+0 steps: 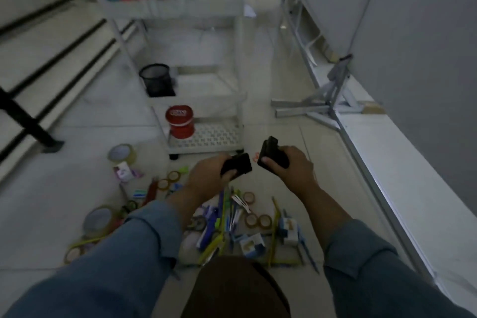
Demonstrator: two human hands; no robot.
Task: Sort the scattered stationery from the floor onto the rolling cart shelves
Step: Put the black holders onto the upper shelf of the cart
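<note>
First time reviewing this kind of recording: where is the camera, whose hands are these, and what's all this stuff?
No robot here: one picture, from a camera on the person's head, looking down. The left hand grips a small black item, the right hand a second black item; blur hides what they are. Tape rolls, pens and small boxes lie scattered on the floor. Ahead stands the white rolling cart, a red tub on its bottom shelf, a black mesh cup one shelf up.
</note>
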